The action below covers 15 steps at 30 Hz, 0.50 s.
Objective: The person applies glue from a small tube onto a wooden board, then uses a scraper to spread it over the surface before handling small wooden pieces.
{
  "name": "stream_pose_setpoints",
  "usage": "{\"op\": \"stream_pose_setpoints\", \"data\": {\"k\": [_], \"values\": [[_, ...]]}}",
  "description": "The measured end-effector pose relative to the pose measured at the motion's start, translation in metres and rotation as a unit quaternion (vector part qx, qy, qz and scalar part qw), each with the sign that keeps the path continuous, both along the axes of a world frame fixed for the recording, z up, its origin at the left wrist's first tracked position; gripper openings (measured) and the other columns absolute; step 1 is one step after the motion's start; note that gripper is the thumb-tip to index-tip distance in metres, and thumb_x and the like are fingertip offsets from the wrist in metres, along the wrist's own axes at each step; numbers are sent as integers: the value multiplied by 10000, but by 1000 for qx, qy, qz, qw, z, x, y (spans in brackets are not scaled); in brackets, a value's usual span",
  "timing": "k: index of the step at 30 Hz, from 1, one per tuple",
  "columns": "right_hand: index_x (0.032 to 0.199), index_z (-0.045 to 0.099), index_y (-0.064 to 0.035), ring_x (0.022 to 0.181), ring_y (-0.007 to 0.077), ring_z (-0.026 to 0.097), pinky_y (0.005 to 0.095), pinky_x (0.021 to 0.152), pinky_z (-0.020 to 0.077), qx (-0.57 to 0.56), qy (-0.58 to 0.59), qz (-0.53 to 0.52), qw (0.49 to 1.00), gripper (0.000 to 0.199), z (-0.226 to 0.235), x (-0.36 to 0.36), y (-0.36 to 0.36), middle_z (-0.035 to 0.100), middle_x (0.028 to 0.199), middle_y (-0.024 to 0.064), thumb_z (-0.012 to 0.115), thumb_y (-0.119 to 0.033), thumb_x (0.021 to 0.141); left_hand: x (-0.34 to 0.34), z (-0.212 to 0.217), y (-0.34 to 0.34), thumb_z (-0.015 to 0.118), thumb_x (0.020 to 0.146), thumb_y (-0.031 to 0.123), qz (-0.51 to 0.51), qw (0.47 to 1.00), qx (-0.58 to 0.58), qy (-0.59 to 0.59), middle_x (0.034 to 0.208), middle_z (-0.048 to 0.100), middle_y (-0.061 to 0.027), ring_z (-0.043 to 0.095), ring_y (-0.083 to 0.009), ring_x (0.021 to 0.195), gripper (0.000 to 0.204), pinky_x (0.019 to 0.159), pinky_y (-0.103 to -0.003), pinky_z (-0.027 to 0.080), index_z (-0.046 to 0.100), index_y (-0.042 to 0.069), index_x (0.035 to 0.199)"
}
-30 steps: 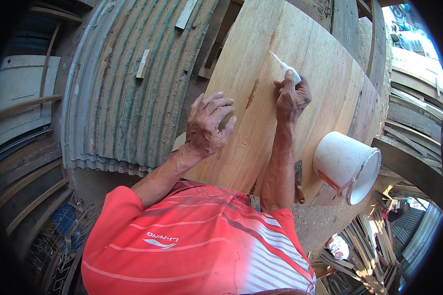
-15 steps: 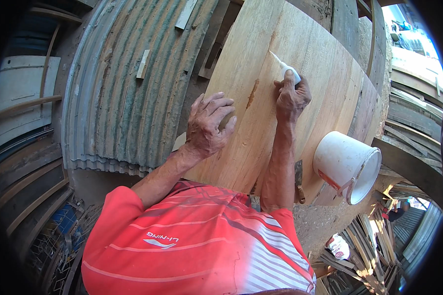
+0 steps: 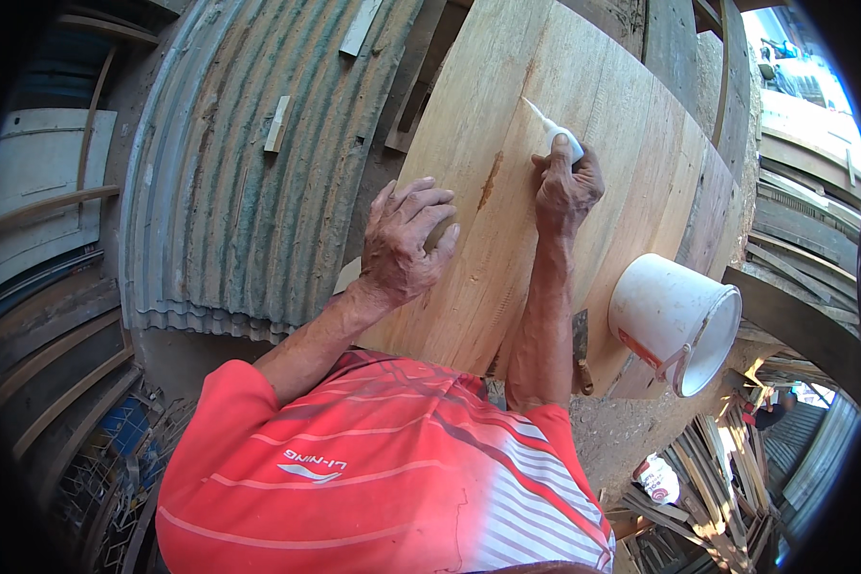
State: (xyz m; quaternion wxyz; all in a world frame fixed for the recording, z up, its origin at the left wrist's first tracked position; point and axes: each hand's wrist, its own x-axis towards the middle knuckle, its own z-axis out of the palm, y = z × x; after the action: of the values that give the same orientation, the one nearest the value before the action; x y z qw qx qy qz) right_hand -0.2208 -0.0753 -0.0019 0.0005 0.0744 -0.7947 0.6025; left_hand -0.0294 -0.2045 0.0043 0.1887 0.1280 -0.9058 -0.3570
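Gripping a white squeeze bottle [image 3: 555, 128], the right hand [image 3: 569, 187] has its fingers curled around it, thumb against its side, over the wooden plank panel [image 3: 622, 153]. The bottle's thin nozzle points up and left, near a brown streak [image 3: 490, 182]. The left hand [image 3: 409, 239], fingers loosely bent and apart, grasps nothing visible beside the panel's left edge. A white bucket [image 3: 655, 304] is right of the right forearm.

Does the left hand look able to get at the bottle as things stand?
Probably yes: the left hand looks empty, and only the board shows between it and the bottle, though the right hand covers part of it.
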Motion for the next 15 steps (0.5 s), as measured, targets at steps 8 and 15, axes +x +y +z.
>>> {"op": "stream_pose_setpoints", "data": {"k": [8, 15], "values": [[1046, 689, -7, 599, 78, 624, 251, 525, 480, -20, 1, 2, 1000, 287, -3, -2, 0, 654, 739, 29, 644, -290, 1041, -1, 1, 0, 734, 864, 155, 0, 1000, -5, 2, 1224, 684, -47, 581, -274, 1300, 211, 1157, -511, 365, 713, 103, 1067], [1112, 698, 23, 670, 92, 629, 262, 611, 536, -138, -32, -14, 990, 314, 3, 13, 5, 658, 780, 55, 662, -279, 1032, 0, 0, -1, 735, 861, 139, -1, 1000, -2, 14, 1217, 687, -59, 589, -289, 1287, 218, 1145, -504, 382, 715, 87, 1072]]}}
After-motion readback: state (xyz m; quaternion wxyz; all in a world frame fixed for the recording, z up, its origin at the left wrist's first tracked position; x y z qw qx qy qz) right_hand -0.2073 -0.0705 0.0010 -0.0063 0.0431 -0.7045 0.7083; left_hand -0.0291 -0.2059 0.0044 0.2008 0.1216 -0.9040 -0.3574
